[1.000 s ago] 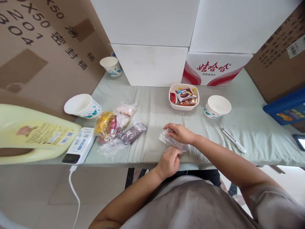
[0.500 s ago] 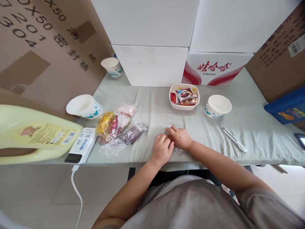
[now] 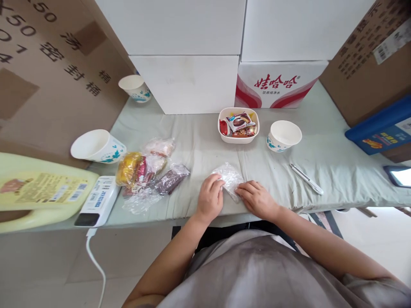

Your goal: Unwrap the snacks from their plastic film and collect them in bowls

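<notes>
Head view — 2 flat hands, left hand [image 3: 210,197] and right hand [image 3: 257,199], on plastic bag [image 3: 228,176] — snack bags [image 3: 146,169] leftward.

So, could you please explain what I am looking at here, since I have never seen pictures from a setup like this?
There is no machine here: a person wears a camera on the head, looking forward and down, so you see their own two arms from above. The left hand and right hand rest on a crumpled clear plastic bag, each touching one side of it on the cloth-covered table. To the left lie bagged snacks, a white power strip and a paper bowl. Farther back are a small dish of wrapped sweets, a second bowl and a pen. Cardboard and white boxes stand behind.
</notes>
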### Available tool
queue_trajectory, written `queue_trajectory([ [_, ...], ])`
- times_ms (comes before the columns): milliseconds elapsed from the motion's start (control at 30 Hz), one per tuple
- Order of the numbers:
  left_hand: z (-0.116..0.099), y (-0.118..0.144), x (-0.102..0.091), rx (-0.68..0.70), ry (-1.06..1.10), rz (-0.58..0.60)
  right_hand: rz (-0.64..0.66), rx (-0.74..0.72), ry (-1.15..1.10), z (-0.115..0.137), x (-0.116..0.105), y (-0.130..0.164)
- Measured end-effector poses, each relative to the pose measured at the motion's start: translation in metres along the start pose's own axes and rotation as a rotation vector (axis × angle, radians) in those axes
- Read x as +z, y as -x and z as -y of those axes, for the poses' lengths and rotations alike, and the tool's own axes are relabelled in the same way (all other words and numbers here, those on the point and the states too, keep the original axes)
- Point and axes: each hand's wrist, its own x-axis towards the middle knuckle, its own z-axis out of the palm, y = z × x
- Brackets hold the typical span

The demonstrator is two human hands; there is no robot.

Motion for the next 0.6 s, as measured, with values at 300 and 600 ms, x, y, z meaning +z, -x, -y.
queue_trajectory([
  [300,-0.026,0.021,0.006,0.063,0.067,0.109,-0.041,0.080,-0.040,0.000,0.007,-0.003],
  [600,-0.019,0.015,-0.010,0.046,0.097,0.207,0.069,0.035,0.037,-0.001,0.004,-0.005],
])
